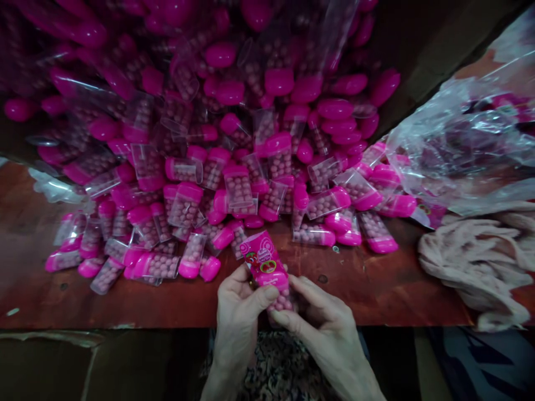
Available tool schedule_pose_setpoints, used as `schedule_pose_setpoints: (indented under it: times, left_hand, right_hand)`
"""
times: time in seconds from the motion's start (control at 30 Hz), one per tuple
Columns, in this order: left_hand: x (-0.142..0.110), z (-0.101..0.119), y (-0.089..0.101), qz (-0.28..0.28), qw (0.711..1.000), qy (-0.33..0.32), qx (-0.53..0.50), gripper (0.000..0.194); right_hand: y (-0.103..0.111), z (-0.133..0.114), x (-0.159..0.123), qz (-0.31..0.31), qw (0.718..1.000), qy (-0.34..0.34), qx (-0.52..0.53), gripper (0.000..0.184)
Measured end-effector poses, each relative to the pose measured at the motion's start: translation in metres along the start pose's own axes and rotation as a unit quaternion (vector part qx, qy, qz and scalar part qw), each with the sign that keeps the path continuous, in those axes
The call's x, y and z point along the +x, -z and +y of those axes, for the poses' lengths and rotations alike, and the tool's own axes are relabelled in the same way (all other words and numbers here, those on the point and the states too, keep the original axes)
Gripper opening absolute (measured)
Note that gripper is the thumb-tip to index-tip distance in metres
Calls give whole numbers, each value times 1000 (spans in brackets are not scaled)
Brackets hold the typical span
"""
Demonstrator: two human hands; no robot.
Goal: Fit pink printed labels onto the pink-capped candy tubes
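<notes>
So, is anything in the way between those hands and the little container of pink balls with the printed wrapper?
Nothing visible: the left hand and right hand are both on the container. The pile of similar ones lies beyond it, not between.

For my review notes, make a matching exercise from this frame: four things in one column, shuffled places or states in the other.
1. Printed pack
2. Cloth
3. Clear plastic sheeting
4. Pink-capped containers

A. Crinkled and see-through, on the right
B. Heaped in large numbers
C. Between left hand and right hand
D. Bunched up, opaque, on the tabletop

Pairs: 1-C, 2-D, 3-A, 4-B
</notes>
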State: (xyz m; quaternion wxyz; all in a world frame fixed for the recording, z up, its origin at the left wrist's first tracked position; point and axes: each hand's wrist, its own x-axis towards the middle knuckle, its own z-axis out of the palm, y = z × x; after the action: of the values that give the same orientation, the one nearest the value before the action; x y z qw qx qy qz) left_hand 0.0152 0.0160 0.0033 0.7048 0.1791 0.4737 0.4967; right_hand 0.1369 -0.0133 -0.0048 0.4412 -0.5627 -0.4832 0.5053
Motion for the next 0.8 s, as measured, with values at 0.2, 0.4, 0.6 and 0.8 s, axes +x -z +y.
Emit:
schedule_pose_setpoints:
  times: [0.2,0.4,0.6,0.8]
  left_hand:
    - [-6,3,-6,40,999,20,22,14]
    - [-8,3,-9,26,997,54,44,14]
    - [-6,0,-8,34,998,44,9,7]
    - [-8,2,-6,4,997,65,28,8]
  right_hand:
    - [-1,2,0,38,999,0,-4,27]
    - [-2,-3,-3,50,999,-4,9,18]
    - [-8,3,-8,62,997,-30,31,22]
    - [-7,-5,-3,85,996,13,-7,21]
